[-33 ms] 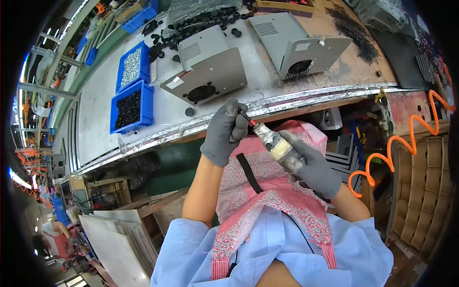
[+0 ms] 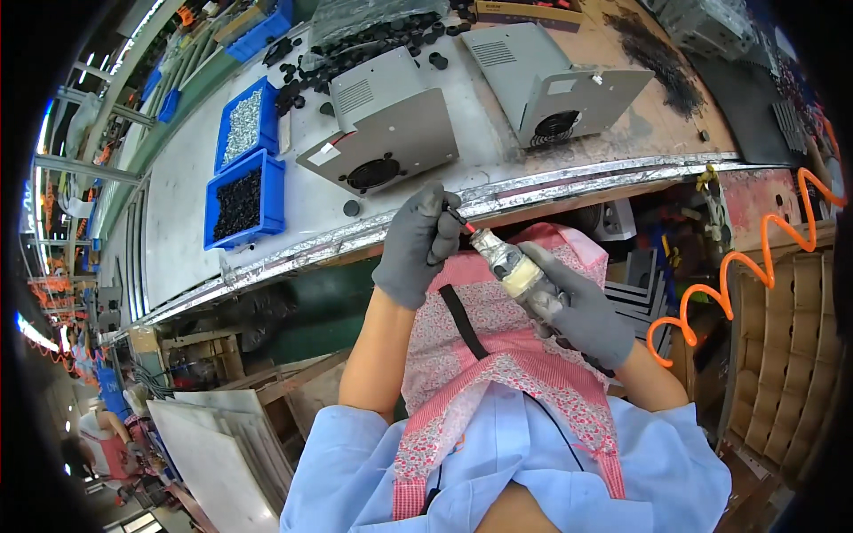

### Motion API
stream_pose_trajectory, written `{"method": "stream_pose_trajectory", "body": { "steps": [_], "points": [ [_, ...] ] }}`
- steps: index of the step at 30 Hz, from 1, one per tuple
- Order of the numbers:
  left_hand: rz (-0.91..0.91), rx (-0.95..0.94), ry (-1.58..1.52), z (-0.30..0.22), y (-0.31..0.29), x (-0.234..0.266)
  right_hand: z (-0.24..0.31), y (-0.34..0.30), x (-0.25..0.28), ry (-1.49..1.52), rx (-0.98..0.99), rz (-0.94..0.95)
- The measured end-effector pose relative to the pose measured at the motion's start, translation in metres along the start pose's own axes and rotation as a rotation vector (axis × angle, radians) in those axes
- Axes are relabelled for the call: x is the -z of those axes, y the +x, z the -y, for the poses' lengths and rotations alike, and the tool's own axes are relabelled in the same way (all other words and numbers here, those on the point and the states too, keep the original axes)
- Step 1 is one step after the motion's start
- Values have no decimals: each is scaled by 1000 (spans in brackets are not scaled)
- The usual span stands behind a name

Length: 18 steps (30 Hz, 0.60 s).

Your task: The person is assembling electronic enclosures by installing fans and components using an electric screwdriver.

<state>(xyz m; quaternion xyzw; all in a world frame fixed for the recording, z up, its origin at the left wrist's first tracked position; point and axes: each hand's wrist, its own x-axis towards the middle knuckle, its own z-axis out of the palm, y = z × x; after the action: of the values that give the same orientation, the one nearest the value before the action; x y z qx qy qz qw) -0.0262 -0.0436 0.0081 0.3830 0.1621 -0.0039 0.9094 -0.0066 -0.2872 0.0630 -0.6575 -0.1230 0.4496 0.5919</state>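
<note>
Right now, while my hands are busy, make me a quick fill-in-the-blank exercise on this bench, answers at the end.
1. The right grip, in a ____ glove, holds the power screwdriver.
2. The nearer blue bin holds small ____ pieces.
3. The coiled hose is ____.
4. Gray housings with round fans number ____.

Missing words: gray; black; orange; two.

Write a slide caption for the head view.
Gloved right hand holds a handheld tool, its tip by the left hand, before a workbench.
</note>
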Motion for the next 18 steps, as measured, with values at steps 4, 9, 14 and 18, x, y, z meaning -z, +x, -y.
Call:
{"method": "stream_pose_trajectory", "body": {
  "steps": [4,9,14,18],
  "points": [
    [-150,-19,232,-4,1,-12,-3,1,2,8,5,-4],
    [-221,-37,325,-5,-1,-22,-8,1,3,32,58,-19],
    [-248,-88,430,-7,-5,-29,-9,1,5,31,53,-8],
    [-186,-95,421,-8,-3,-27,-7,-2,9,29,55,-3]
  ]
}}
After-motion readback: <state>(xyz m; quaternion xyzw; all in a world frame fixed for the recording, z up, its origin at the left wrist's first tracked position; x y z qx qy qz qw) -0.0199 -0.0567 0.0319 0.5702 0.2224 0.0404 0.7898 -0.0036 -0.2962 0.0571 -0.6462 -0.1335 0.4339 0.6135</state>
